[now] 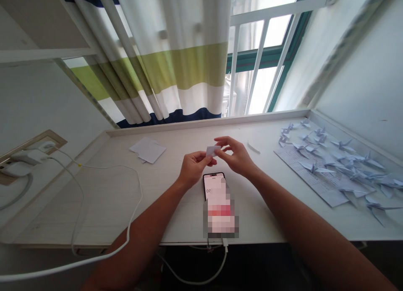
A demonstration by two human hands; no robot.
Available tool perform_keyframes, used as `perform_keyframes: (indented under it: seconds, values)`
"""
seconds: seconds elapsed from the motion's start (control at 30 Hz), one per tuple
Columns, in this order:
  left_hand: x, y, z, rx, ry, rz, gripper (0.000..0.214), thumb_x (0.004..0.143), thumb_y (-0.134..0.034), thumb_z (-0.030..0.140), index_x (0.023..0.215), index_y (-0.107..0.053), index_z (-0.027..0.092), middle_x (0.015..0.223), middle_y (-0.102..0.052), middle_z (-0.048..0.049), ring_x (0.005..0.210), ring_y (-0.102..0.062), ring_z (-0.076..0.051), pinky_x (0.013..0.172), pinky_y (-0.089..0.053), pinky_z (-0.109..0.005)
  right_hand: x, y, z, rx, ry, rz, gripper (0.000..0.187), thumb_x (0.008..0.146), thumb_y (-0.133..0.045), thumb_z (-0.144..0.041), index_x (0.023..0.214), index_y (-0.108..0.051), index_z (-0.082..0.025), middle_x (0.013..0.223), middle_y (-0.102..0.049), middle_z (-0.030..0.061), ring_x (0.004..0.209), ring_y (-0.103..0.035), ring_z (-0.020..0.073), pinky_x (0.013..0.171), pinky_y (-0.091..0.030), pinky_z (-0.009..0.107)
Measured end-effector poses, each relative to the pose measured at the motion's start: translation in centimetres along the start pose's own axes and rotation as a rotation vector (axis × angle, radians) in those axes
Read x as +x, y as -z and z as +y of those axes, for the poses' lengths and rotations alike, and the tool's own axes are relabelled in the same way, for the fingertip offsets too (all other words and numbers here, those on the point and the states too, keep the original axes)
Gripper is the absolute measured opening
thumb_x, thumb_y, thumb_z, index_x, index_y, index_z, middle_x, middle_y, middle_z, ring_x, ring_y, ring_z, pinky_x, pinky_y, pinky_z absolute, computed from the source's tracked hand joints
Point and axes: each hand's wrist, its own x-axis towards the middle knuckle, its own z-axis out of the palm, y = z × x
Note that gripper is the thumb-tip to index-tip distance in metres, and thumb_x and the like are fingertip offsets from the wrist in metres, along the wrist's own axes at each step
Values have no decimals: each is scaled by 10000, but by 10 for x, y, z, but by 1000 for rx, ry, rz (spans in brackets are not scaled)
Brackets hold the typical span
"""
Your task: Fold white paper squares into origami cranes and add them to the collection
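Between my two hands is a small folded piece of white paper (213, 150), raised above the white desk. My left hand (195, 165) pinches its left side between thumb and fingers. On the other side, the thumb and fingertips of my right hand (234, 156) close on the paper's right edge. The fingers partly cover the paper, so its exact folds are hard to make out. Just below the hands lies a phone (215, 190) with a lit screen, partly blurred out, and a white cable plugged into its lower end.
Several folded paper cranes (315, 168) spread over the desk's right side, some on a printed sheet (325, 190). Loose white paper squares (151, 151) lie at the left. A thin paper strip (253, 148) rests right of my hands. White charging cables (140, 186) cross the left side.
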Motion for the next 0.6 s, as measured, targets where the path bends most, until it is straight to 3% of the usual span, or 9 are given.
perform_keyframes:
  seconds: [0.1, 0.23, 0.37, 0.6]
  values:
    - [0, 4, 4, 24, 67, -95, 292, 793, -801, 404, 858, -776, 120, 775, -772, -108, 713, -715, -198, 739, -572, -346, 0, 5, -1, -13, 58, -109, 293, 884, -698, -336, 1166, -722, -260, 1109, -729, 65, 1036, -674, 229, 895, -539, 422]
    - [1, 7, 6, 6, 128, -221, 300, 778, -816, 409, 777, -761, 113, 744, -760, -107, 674, -700, -184, 705, -565, -326, 0, 5, 2, 1, 86, -181, 170, 906, -664, -322, 1014, -770, -245, 1025, -748, 52, 938, -693, 207, 847, -548, 403]
    - [3, 11, 7, -45, 166, -240, 340, 762, -831, 431, 826, -762, 105, 759, -763, -110, 663, -711, -185, 694, -581, -329, 0, 5, 4, -19, 37, -166, 233, 879, -687, -287, 1097, -753, -234, 993, -760, 49, 921, -696, 203, 856, -538, 399]
    - [4, 20, 6, -57, 218, -315, 387, 758, -837, 441, 918, -767, 97, 815, -780, -135, 721, -748, -212, 724, -601, -338, 0, 5, 2, 32, 23, -240, 169, 888, -667, -318, 975, -760, -207, 937, -771, 52, 871, -687, 199, 810, -535, 376]
